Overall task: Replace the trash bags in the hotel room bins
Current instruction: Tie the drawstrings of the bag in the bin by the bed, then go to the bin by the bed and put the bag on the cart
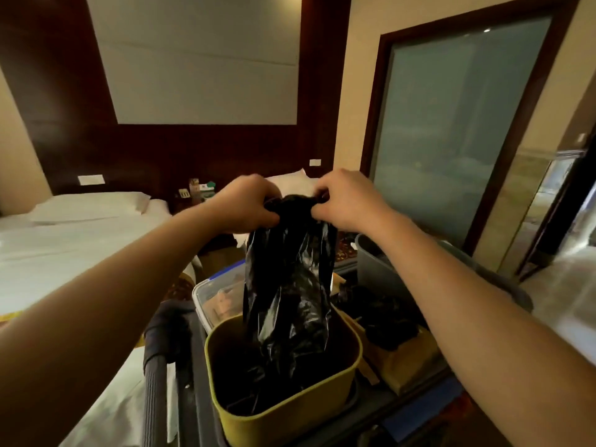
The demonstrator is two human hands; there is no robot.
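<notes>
A black trash bag (290, 285) hangs upright, its lower end inside a yellow-green bin (283, 411) that stands on a dark cart. My left hand (245, 204) grips the bag's top edge on the left. My right hand (345, 201) pinches the same top edge on the right. Both hands are raised well above the bin's rim, close together, with the bag's mouth bunched between them.
On the cart lie a clear plastic box (213, 295), crumpled black bags (383, 317) and a grey tub (377, 262). The cart's handle (154, 375) is at lower left. White beds (64, 246) stand to the left, a glass door (451, 130) to the right.
</notes>
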